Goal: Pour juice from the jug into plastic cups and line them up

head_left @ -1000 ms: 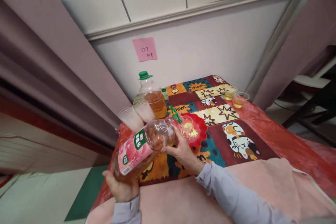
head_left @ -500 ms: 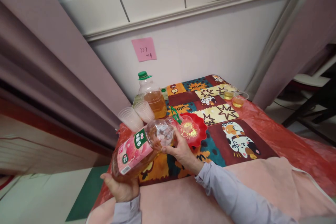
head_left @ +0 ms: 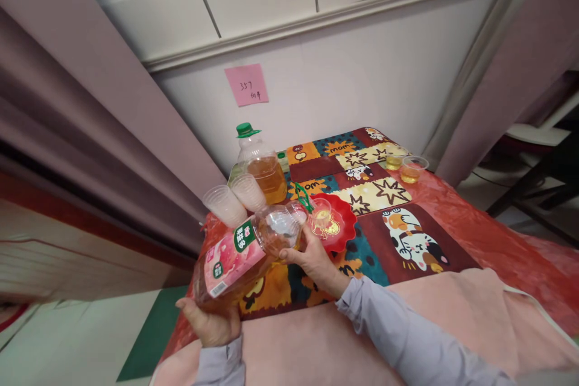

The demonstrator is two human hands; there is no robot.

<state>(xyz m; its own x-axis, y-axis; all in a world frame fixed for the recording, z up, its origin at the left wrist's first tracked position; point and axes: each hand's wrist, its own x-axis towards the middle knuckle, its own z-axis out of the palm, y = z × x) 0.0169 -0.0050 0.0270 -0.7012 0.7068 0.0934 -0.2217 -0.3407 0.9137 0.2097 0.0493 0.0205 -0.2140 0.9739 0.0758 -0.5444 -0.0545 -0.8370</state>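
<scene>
A large clear bottle (head_left: 246,250) with a pink label and amber drink lies tilted, its neck pointing at a small clear cup (head_left: 322,215) standing on a red plate (head_left: 346,223). My left hand (head_left: 210,324) grips the bottle's base from below. My right hand (head_left: 314,259) is wrapped round the bottle's shoulder near the neck, right beside the plate. The cup holds some amber liquid.
A second bottle with a green cap (head_left: 260,163) stands at the back left, with two stacked-looking empty cups (head_left: 233,199) in front of it. Two small filled cups (head_left: 407,167) sit at the far right. A patterned cloth (head_left: 389,193) covers the table; a pink towel (head_left: 452,307) lies nearest me.
The bottle and both hands have hardly shifted; the bottle stays tilted at the cup. The view has drifted slightly.
</scene>
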